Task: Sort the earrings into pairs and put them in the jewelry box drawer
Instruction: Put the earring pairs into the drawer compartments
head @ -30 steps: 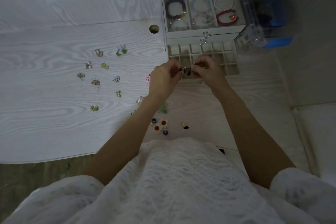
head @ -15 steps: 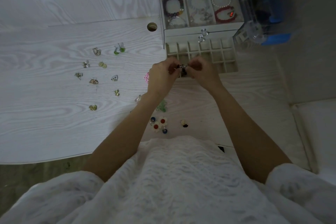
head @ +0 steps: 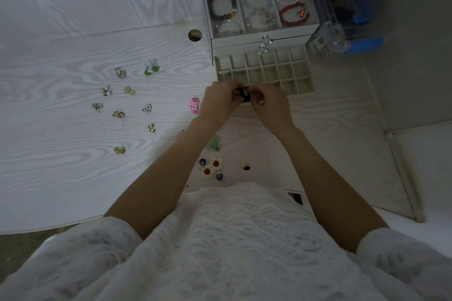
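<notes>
Dark earrings (head: 244,96), pinched between the left hand (head: 219,102) and right hand (head: 270,106), hang at the near edge of the open drawer (head: 308,80); pairing appears under way, and next comes lowering them into a compartment.

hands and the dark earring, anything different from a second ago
Little changed. Both hands, left and right, keep pinching the small dark earring between them at the front edge of the open drawer; the fingertips have closed in slightly. Nothing was let go or dropped in. The loose earrings on the table lie as before.
</notes>
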`<state>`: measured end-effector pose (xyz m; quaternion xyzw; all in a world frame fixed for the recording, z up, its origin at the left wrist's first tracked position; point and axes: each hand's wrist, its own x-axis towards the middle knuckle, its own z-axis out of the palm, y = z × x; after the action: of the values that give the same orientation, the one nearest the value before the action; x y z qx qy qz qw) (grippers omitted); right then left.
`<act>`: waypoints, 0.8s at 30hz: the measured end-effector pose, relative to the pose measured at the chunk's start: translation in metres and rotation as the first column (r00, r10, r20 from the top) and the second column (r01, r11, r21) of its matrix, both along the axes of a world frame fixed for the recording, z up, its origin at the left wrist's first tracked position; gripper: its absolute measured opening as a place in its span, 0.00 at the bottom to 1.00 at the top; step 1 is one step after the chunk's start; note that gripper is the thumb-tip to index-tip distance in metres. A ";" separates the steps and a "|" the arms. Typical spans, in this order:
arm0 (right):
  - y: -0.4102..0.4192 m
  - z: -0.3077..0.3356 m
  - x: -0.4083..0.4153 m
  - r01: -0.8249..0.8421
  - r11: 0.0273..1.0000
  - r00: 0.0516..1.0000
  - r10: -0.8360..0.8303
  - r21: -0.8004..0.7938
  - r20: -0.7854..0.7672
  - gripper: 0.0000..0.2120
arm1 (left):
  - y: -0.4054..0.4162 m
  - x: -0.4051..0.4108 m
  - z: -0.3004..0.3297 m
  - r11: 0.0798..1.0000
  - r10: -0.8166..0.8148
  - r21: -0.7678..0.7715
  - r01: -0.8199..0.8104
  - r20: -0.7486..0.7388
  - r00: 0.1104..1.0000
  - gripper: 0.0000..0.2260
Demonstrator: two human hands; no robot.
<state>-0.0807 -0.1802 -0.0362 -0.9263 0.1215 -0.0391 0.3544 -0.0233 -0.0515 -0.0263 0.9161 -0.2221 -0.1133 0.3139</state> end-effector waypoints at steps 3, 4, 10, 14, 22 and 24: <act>0.002 -0.002 0.000 -0.038 0.999 0.999 0.037 -0.039 -0.021 0.08 | 0.004 0.002 -0.005 0.999 -0.034 0.018 0.033 0.047 0.998 0.09; 0.003 -0.002 0.001 -0.047 0.996 0.998 0.044 -0.078 -0.037 0.08 | 0.005 0.001 -0.006 0.999 -0.045 0.031 0.043 0.064 0.997 0.09; 0.012 0.000 0.012 -0.149 0.918 0.988 0.149 -0.367 -0.028 0.10 | 0.018 -0.006 -0.012 0.994 -0.067 0.102 0.029 0.402 0.913 0.04; 0.010 -0.005 0.004 -0.141 0.917 0.988 0.153 -0.373 0.001 0.10 | 0.026 -0.009 -0.017 0.997 -0.058 0.071 0.028 0.459 0.887 0.04; 0.009 -0.007 -0.024 -0.238 0.922 0.966 0.258 -0.305 0.026 0.13 | 0.052 -0.030 -0.024 0.984 -0.126 -0.049 0.170 0.480 0.868 0.07; 0.015 -0.002 -0.034 -0.242 0.930 0.958 0.275 -0.277 0.085 0.11 | 0.063 -0.040 -0.014 0.980 -0.063 -0.137 0.141 0.458 0.887 0.07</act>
<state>-0.1151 -0.1655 -0.0380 -0.9689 -0.0301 -0.0647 0.2369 -0.0635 0.0119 -0.0406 0.8748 -0.3457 0.1052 0.3227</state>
